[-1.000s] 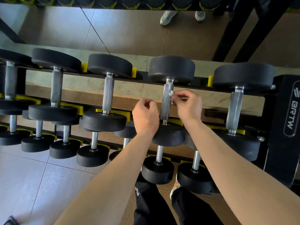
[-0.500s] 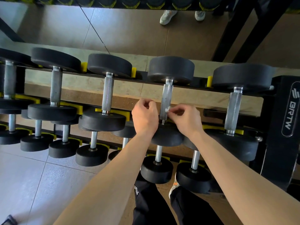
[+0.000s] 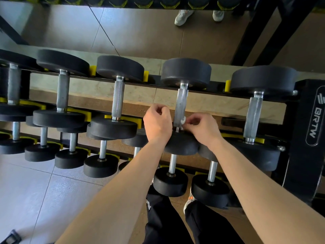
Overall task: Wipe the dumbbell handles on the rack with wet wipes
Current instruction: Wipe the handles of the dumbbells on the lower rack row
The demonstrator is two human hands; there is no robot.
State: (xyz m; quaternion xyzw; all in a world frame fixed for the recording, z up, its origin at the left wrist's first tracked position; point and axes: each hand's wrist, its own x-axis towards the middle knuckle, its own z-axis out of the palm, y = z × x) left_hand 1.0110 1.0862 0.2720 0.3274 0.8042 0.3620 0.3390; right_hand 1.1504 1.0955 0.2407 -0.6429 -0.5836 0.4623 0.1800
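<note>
A black dumbbell with a knurled steel handle (image 3: 182, 103) lies on the top row of the rack (image 3: 193, 88). My right hand (image 3: 204, 130) pinches a small white wet wipe (image 3: 183, 120) against the lower end of that handle, just above the near weight head (image 3: 182, 144). My left hand (image 3: 157, 123) is curled into a loose fist just left of the handle; whether it touches the bar or holds anything is hidden by the fingers.
More dumbbells fill the top row to the left (image 3: 118, 101) and right (image 3: 254, 117). Smaller ones sit on lower rows (image 3: 173, 173). The rack's black end post (image 3: 314, 131) stands at right. Another person's shoes (image 3: 183, 16) are beyond the rack.
My right hand has slid the wipe down the handle from near its top to its lower end. My left hand has stayed beside the handle.
</note>
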